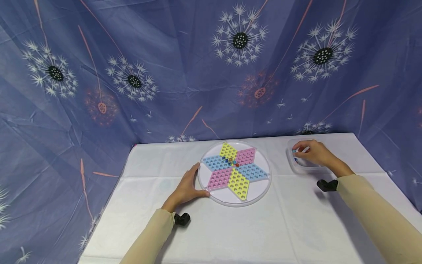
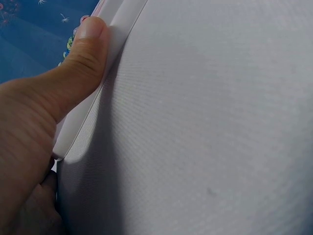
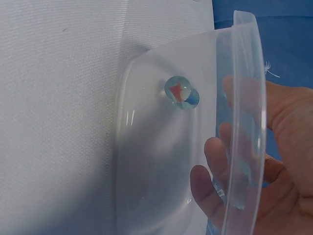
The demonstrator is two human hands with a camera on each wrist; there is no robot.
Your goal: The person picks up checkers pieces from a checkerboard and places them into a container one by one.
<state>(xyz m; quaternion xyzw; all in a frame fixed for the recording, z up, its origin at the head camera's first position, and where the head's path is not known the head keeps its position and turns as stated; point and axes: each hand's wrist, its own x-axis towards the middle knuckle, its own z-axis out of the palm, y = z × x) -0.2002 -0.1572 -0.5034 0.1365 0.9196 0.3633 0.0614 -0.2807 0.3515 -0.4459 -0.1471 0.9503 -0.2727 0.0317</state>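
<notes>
The left hand spreads against the board while the right hand, grip unclear, seemingly picks marbles from the far-right box, needing a clear lift next.

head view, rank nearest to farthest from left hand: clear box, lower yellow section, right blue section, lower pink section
From the left hand:
1. Lower pink section, just right of the hand.
2. Lower yellow section, right of the pink.
3. Right blue section, right side of the board.
4. Clear box, off the board, far right.
</notes>
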